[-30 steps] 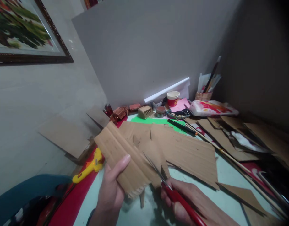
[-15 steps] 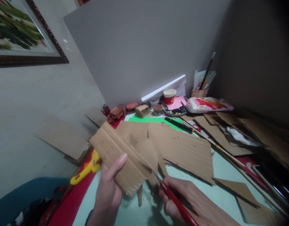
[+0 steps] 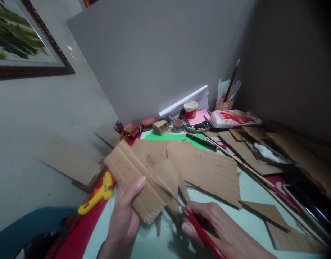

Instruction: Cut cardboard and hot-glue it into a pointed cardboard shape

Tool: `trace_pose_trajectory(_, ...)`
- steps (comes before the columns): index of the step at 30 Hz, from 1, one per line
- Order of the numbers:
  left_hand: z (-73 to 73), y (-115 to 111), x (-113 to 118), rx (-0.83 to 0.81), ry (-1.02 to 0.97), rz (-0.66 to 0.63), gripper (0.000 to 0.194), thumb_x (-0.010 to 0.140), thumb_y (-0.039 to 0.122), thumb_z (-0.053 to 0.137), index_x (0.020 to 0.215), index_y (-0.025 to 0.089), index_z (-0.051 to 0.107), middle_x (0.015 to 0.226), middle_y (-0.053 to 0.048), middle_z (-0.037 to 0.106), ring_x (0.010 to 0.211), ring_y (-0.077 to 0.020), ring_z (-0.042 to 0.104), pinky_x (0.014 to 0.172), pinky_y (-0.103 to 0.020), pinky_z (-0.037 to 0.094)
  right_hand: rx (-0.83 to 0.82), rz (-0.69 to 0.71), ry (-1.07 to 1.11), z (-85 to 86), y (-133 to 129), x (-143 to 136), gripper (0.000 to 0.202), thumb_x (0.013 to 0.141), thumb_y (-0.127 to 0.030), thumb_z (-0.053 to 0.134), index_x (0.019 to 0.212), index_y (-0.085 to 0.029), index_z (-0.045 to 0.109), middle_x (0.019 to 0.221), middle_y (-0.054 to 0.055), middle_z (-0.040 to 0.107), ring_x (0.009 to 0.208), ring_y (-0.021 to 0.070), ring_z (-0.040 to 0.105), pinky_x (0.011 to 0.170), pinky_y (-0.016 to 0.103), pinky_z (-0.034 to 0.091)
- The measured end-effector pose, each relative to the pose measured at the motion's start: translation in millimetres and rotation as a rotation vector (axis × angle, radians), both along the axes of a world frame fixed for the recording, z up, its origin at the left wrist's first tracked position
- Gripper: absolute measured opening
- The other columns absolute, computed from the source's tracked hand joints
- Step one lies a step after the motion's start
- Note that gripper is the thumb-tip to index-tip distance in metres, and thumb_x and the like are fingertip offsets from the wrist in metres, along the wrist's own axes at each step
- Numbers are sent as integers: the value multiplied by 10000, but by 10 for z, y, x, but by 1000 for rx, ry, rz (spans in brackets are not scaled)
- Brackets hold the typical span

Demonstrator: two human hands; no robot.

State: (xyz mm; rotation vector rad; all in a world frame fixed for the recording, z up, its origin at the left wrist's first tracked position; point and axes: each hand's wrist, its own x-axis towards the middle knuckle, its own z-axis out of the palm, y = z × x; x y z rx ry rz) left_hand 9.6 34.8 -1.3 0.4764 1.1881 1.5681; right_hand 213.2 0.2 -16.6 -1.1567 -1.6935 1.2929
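Note:
My left hand [image 3: 127, 205] holds a ridged piece of brown cardboard [image 3: 138, 180], its thumb pressed on the face and its fingers behind. The piece is tilted above the table, with a ragged lower edge. My right hand [image 3: 208, 225] is closed round a slim red-handled tool [image 3: 196, 225] with a thin metal end. That end meets the right edge of the held piece; its exact shape is blurred. Behind both hands a large torn cardboard sheet [image 3: 211, 172] lies on the pale table, partly hidden by the held piece.
A yellow glue gun [image 3: 99, 194] lies on the left. Cardboard scraps [image 3: 286, 230], long thin sticks [image 3: 258, 176] and a black pen [image 3: 200, 141] lie to the right. At the back stand a paper cup [image 3: 190, 110], a tissue pack [image 3: 234, 119] and small cardboard models [image 3: 160, 127].
The view has shifted slightly, so the background sits a little further left. Both hands keep their grips, and the tool's end stays at the cardboard's edge.

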Motion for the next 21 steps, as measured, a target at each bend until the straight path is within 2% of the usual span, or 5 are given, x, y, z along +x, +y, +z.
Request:
trace_pose_trajectory(6,0,7,16,0,10,14,633,780,47,732,1371,195,559,972,-80,803,991,-321,777,860,-432,660,31,-4,-111,-31,-27,3,511,946,-641,585,722,-196,696,668,26,599,617,170,493,601,267,434)
trace_pose_trajectory(10,13,7,28,-8,5,15,589,790,41,723,1342,186,581,976,-82,803,985,-313,778,873,-436,657,29,-29,-113,-14,-25,-27,512,936,-636,603,686,-193,663,642,20,582,604,163,468,556,258,388)
trace_pose_trajectory(16,4,14,13,-25,21,1,514,784,53,736,1270,163,612,986,-91,801,964,-316,780,835,-443,669,-88,60,-132,32,13,-70,511,991,-541,503,617,-193,477,602,7,535,562,141,426,543,265,316)
trace_pose_trajectory(21,-28,16,7,13,40,-20,564,745,56,769,1276,159,611,1010,-96,795,989,-304,774,861,-426,656,-156,117,-215,-5,56,-76,477,966,-533,552,652,-189,453,611,-26,459,582,125,379,541,265,272)
